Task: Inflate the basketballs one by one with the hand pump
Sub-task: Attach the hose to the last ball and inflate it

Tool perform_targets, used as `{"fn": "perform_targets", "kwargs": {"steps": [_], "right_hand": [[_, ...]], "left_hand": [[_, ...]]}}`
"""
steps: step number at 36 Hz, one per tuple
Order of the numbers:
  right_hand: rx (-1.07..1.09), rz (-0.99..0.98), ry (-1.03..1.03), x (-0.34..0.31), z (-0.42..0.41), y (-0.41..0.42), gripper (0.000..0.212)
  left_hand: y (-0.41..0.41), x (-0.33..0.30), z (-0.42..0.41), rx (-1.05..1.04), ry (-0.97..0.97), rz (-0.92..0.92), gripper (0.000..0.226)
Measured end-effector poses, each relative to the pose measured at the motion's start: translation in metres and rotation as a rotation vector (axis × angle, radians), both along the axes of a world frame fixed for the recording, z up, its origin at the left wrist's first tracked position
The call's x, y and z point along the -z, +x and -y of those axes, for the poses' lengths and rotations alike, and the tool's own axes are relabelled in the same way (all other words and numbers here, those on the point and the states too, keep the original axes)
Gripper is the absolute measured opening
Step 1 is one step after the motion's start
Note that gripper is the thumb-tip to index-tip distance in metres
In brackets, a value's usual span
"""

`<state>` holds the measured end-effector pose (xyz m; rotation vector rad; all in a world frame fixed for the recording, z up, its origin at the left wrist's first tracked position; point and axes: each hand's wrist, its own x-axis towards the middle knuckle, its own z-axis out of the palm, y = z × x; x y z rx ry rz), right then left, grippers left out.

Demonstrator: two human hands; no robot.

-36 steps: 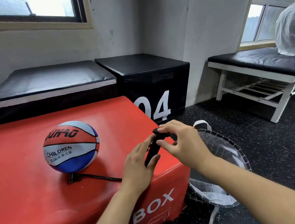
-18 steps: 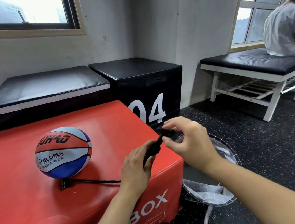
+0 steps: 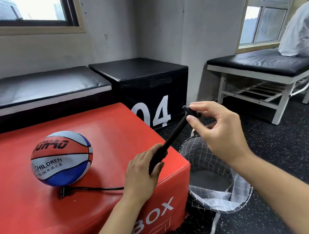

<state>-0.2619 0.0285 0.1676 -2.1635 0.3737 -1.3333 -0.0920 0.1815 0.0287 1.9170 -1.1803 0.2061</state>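
- My left hand [image 3: 140, 174] was wrapped around the black barrel of the hand pump [image 3: 160, 154], resting at the near right corner of the red box [image 3: 26, 220].
- My right hand [image 3: 216, 128] pinched the pump handle [image 3: 190, 110] between thumb and fingertips, out past the edge of the box, with the thin rod fully drawn out between handle and barrel. I judged this to be the top of a stroke, ready to push in.
- A thin black hose [image 3: 92, 188] ran from under my left hand across the box top to a connector at the base of the basketball [image 3: 61, 158]. Whether the needle was actually seated in the valve I could not tell; the joint was hidden under the ball.
- The red, white and blue children's basketball sat on the box, well apart from my hands. Its lower side looked a little flattened and creased, so I judged it still soft and needing more strokes.
- Beside the box, on the floor, stood a checked fabric basket [image 3: 235, 194]. I saw no other basketballs in view, and its inside was too dark to read.
- By my reckoning the task was early: one ball in hand, none visibly finished.
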Motion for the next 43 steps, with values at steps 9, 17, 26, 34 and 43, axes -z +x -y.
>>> {"fn": "perform_targets", "kwargs": {"steps": [9,17,26,34,43], "right_hand": [[-0.011,-0.119,-0.049,0.009,0.001,0.026,0.029],[-0.066,-0.254,-0.129,0.018,-0.019,0.047,0.032],[-0.115,-0.456,-0.164,0.037,-0.025,0.06,0.034],[-0.115,-0.451,-0.123,0.043,-0.03,0.049,0.025],[-0.196,-0.362,0.016,0.044,-0.02,0.022,0.024]], "left_hand": [[0.008,-0.002,-0.013,-0.031,0.004,-0.034,0.07],[0.015,0.0,-0.018,-0.041,-0.003,-0.056,0.07],[0.013,0.001,-0.015,-0.023,-0.002,-0.053,0.069],[-0.001,-0.001,-0.007,-0.012,-0.037,-0.042,0.05],[-0.012,-0.004,0.001,-0.012,-0.017,0.015,0.054]]}}
